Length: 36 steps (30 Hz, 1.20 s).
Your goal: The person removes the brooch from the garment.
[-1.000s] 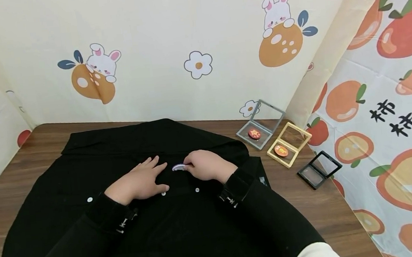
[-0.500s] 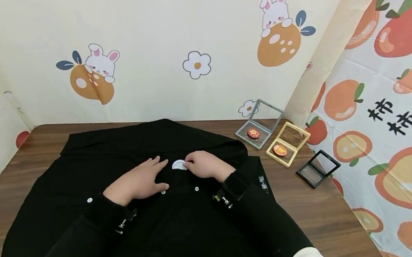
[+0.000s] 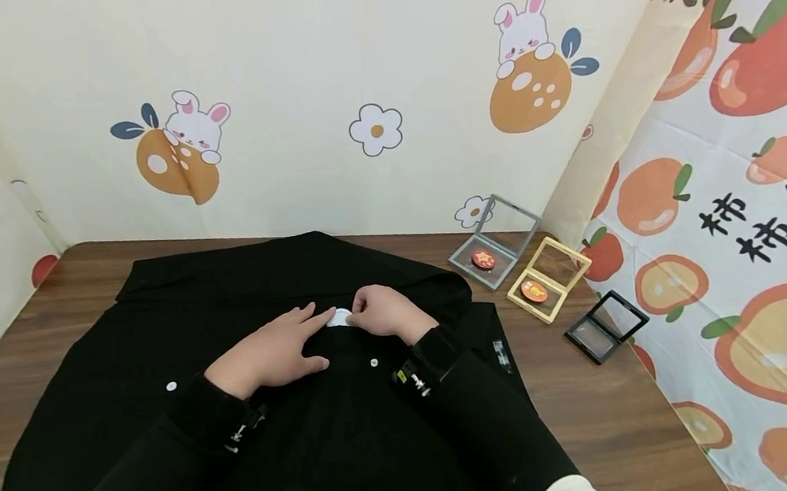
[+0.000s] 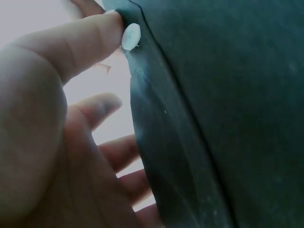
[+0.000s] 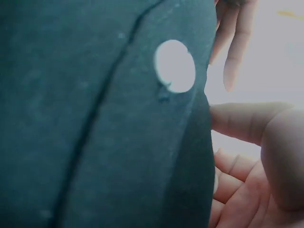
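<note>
A black shirt [image 3: 343,456] with white buttons [image 3: 374,363] lies spread over the table. Thumb and fingertips of my right hand [image 3: 389,313] pinch the right end of a small white half-round piece [image 3: 339,319], low over the cloth. My left hand [image 3: 269,354] lies on the shirt with fingers extended, its index fingertip at the piece's left end. In the left wrist view, the left thumb is beside a white button [image 4: 131,37]. The right wrist view has another button [image 5: 175,66] in front, and cloth hides part of the right fingers.
Right of the shirt on the wooden table [image 3: 558,403] stand a grey opened case [image 3: 486,262] and a yellow one [image 3: 539,295], each with a small reddish badge, and a black opened case [image 3: 597,335]. Printed cloth walls [image 3: 275,51] border the table.
The white piece has tipped from nearly edge-on to show its half-round face, then partly slipped behind the left index finger. The left index has extended to the piece; the right hand has shifted slightly left.
</note>
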{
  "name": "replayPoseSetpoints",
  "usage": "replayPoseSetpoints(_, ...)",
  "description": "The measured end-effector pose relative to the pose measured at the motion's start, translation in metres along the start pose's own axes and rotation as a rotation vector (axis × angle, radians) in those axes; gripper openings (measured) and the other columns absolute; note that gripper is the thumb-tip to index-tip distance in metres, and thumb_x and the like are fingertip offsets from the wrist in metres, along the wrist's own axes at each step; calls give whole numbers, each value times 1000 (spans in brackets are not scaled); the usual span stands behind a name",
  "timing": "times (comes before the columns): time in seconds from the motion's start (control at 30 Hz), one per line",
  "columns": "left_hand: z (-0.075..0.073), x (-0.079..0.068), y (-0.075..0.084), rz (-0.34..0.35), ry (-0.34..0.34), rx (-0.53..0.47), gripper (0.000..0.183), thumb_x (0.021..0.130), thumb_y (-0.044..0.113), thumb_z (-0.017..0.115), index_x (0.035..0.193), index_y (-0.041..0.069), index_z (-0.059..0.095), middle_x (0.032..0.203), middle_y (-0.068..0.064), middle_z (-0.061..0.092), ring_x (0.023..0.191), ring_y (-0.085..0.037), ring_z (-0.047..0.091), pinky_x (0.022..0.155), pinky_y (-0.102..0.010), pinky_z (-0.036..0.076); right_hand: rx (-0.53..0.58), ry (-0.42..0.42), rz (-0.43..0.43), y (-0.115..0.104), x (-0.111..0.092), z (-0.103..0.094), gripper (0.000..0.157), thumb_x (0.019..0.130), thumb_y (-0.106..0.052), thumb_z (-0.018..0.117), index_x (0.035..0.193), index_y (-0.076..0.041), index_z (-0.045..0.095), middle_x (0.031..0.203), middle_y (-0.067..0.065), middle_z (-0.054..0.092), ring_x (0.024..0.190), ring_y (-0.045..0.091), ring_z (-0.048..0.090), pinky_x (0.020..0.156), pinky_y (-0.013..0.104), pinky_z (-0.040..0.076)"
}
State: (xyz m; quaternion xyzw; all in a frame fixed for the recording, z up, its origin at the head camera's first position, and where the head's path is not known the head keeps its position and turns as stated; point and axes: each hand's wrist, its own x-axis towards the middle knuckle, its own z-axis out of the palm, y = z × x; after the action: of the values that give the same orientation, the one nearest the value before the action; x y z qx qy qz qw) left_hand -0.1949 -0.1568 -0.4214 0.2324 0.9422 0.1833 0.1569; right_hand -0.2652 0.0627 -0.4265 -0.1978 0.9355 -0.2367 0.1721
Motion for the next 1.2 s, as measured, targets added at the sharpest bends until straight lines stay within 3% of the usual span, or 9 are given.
replayPoseSetpoints(0.47,-2,1,1,-13,-12,56,75,100,44,67,161,15,37,167,-25,21,150,-52,19,117,-67,22,-135,33,-6,-13,-2,1,6,102,-22,67,101,-16,70,87,-5,64,73,12,60,72,30,50)
replayPoseSetpoints(0.7,0,1,0,-27,-39,30,74,100,45,65,162,17,36,167,-24,21,152,-51,15,119,-68,14,-193,19,-71,-10,-20,6,29,103,-23,66,129,-12,70,117,2,62,97,15,60,87,32,52)
replayPoseSetpoints(0.9,0,2,0,-30,-46,36,75,100,46,65,162,17,35,167,-24,21,152,-50,15,119,-68,14,-357,-8,-147,-12,-39,9,49,102,-35,67,146,-16,59,137,5,58,121,24,56,97,37,50)
replayPoseSetpoints(1.2,0,1,1,-22,-41,42,69,103,38,64,162,15,37,167,-25,22,152,-51,15,119,-68,14,-528,6,-174,-20,-51,17,52,104,-47,59,149,-23,57,134,1,58,113,20,55,92,35,51)
